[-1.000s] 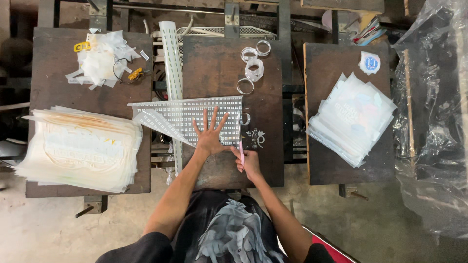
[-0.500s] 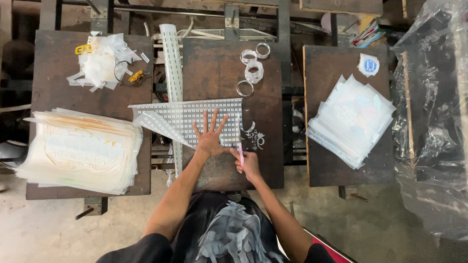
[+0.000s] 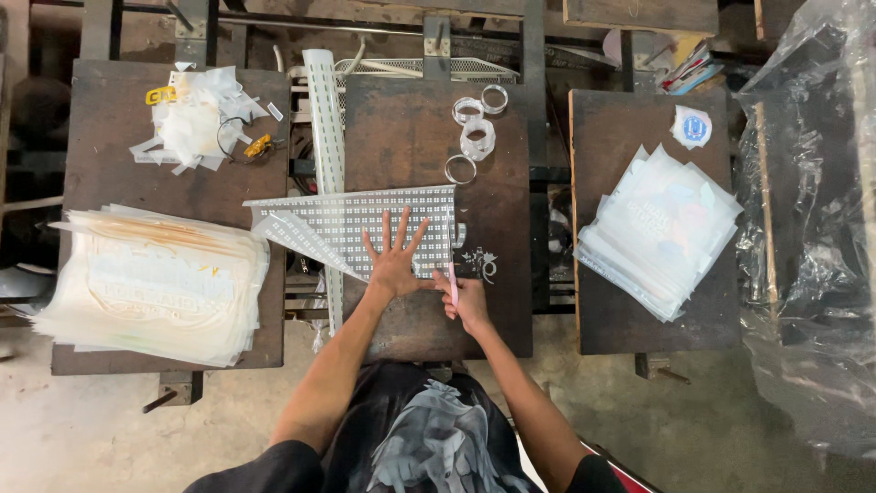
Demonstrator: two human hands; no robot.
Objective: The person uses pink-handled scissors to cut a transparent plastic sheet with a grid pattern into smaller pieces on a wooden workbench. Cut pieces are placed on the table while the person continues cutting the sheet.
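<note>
A clear film sheet [image 3: 356, 224] printed with rows of small white squares lies across the middle dark table [image 3: 411, 128]. My left hand [image 3: 394, 260] is pressed flat on its near right part, fingers spread. My right hand [image 3: 465, 299] sits just to the right, at the sheet's right edge, gripping a thin pink-handled tool [image 3: 452, 281] that looks like a cutter, its tip against the edge. A small piece with a white print [image 3: 478, 265] lies on the table beside the right hand.
A thick stack of printed films [image 3: 151, 283] fills the left table, with film scraps [image 3: 196, 123] behind it. Tape rolls [image 3: 474, 132] lie at the back of the middle table. Another film stack [image 3: 659, 228] is on the right table. Crumpled plastic sheeting [image 3: 812, 228] hangs far right.
</note>
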